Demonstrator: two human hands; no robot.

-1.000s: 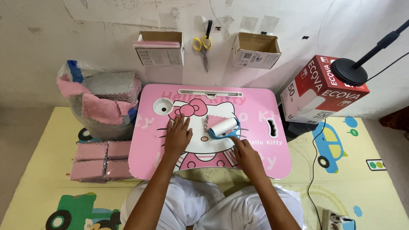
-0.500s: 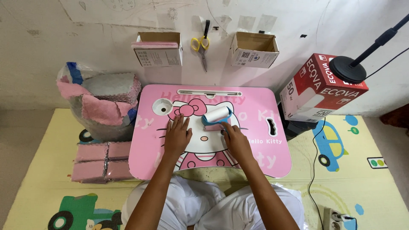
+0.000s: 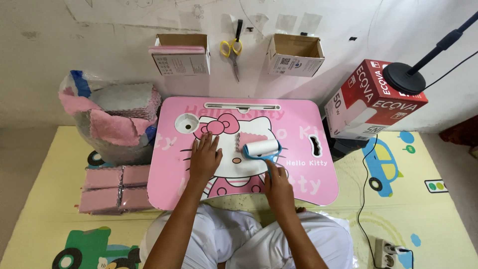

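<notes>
Lint roller (image 3: 261, 148) handle — hidden under right hand (image 3: 277, 182).

A low pink tabletop (image 3: 308, 187) with a cartoon cat picture stands over the person's lap. The left hand (image 3: 203, 160) lies flat on it, fingers spread. Just right of this hand, a small pink cloth (image 3: 251, 138) lies on the tabletop, and a lint roller (image 3: 261, 148) with a white roll and blue frame rests on the cloth's near edge. The right hand (image 3: 277, 182) holds the roller's handle, just below the roll. Beyond the left hand there is a round cup hole (image 3: 187, 122) in the tabletop, and beyond both hands a long narrow slot (image 3: 242, 105). To the right of the right hand is a small handle opening (image 3: 313, 145).
</notes>
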